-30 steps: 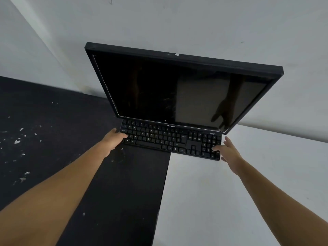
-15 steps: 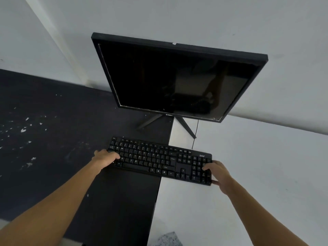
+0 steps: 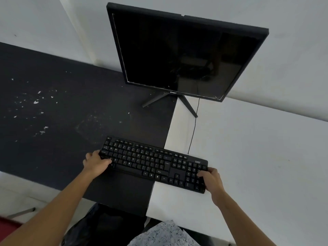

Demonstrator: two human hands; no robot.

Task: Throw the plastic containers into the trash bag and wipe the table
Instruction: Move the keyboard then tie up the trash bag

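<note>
A pale wall point(image 3: 292, 50) backs two surfaces butted side by side: a black table top point(image 3: 53, 139) on the left, strewn with white flecks point(image 3: 36, 102), and a white table top point(image 3: 257, 157) on the right. A dark monitor point(image 3: 177, 54) stands on its stand point(image 3: 188, 107) across the seam. A thin cable point(image 3: 194, 130) runs from there toward the keyboard point(image 3: 150, 164).

A second ago the keyboard sat tucked under the screen's lower edge. It now lies well apart from the stand, close to the near edge and still across the seam. The left hand point(image 3: 95, 162) grips its left end, fingers curled over the keys. The right hand point(image 3: 211, 180), which was flat and open beside the keyboard a second ago, now clamps the right end. The view has dropped too. The near table edge now shows, with a dark crumpled mass point(image 3: 106, 226) that I cannot identify below it, and patterned cloth point(image 3: 165, 235) beside that.
</note>
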